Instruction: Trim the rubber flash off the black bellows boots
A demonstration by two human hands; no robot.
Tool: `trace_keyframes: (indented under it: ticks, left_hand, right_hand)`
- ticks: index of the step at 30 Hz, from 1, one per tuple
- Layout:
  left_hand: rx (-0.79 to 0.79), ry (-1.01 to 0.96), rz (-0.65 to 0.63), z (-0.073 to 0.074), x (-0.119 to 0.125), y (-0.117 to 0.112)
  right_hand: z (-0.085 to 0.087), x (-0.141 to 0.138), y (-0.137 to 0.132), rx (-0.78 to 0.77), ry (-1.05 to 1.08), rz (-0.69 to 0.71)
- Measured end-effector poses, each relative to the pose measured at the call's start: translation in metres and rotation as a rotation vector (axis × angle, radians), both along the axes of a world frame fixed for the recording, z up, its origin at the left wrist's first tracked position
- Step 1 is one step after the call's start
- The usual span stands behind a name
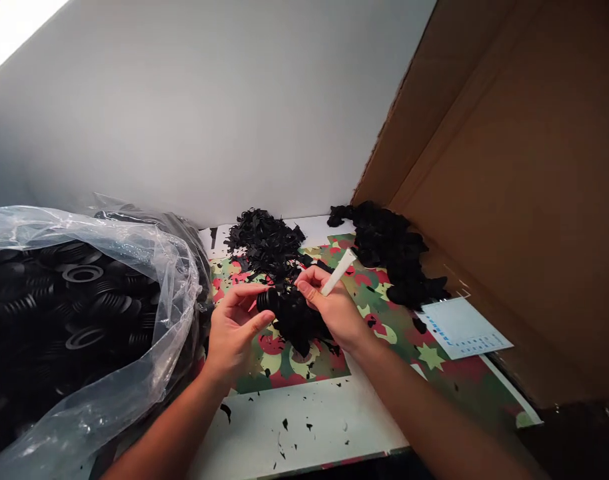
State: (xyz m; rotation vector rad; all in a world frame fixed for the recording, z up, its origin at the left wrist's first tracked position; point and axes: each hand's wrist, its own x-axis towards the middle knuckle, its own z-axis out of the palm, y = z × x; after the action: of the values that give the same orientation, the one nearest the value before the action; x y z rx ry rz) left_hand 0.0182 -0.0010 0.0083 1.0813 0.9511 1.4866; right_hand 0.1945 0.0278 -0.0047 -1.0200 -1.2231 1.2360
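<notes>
My left hand (233,328) curls its fingers and thumb round one end of a black ribbed rubber part (289,313) held above the camouflage-patterned mat (384,327). My right hand (329,303) pinches the same part from the other side and also grips a white stick-like tool (338,272) that points up and to the right. Ragged black trimmings hang from the part under my hands.
A clear plastic bag (84,320) full of black ribbed rubber parts fills the left. Two heaps of black scraps (264,240) (394,257) lie at the back. A cardboard wall (509,200) stands on the right, with a printed paper sheet (462,327) at its foot. Black flecks dot the white table (304,427).
</notes>
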Motion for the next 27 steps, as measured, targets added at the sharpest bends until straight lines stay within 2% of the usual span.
trace_keyframes:
  ticks: [4,7,9,11,15,19,23,27]
  left_hand:
    - [-0.165,-0.096,0.004,0.003,-0.003,0.001]
    - [-0.213,-0.166,-0.014,0.003,-0.004,0.002]
    - [-0.207,-0.156,-0.013,0.002,-0.004,0.003]
    - [-0.187,-0.118,-0.003,0.000,-0.003,0.002]
    - [-0.148,-0.075,-0.012,-0.001,-0.002,0.000]
    - [-0.113,-0.007,-0.005,0.001,0.001,-0.002]
    - [-0.037,0.057,0.011,0.004,0.000,-0.004]
    - [0.024,0.150,0.034,0.010,-0.001,-0.007]
  right_hand:
    - [0.002,0.007,-0.003,0.027,0.020,-0.158]
    - [0.007,0.010,-0.006,0.143,-0.010,-0.220]
    - [0.011,0.007,-0.011,0.238,-0.063,-0.159]
    - [0.013,0.002,-0.016,0.270,-0.108,-0.041]
    - [0.009,-0.009,-0.021,0.192,-0.139,0.065]
    - [0.004,-0.011,-0.019,0.180,-0.167,0.071]
    - [0.001,-0.009,-0.017,0.307,-0.164,0.013]
    - [0.003,-0.009,-0.021,0.406,-0.137,-0.102]
